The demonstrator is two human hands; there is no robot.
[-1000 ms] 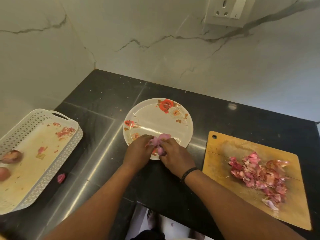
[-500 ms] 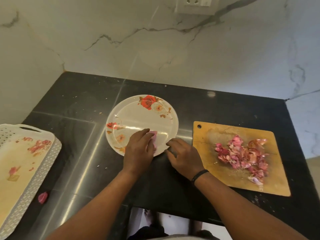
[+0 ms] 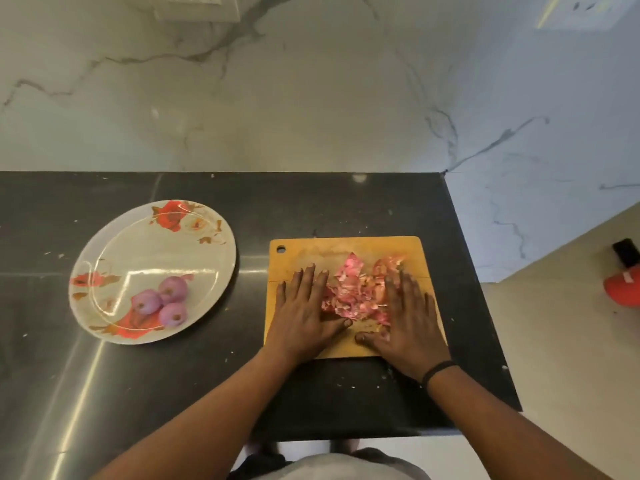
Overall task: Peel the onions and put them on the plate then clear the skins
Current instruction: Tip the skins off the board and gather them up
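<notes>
I am getting just the one view, from the camera worn on the head, and it is looking steeply forward and down over the near edge of the dark surface point(image 3: 173, 375) toward the marble wall point(image 3: 311, 98) behind it. It is sitting close in, taking both forearms at the bottom and bending the edges with its wide lens.

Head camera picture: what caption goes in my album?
Both hands gather onion skins on the board; peeled onions wait.
</notes>
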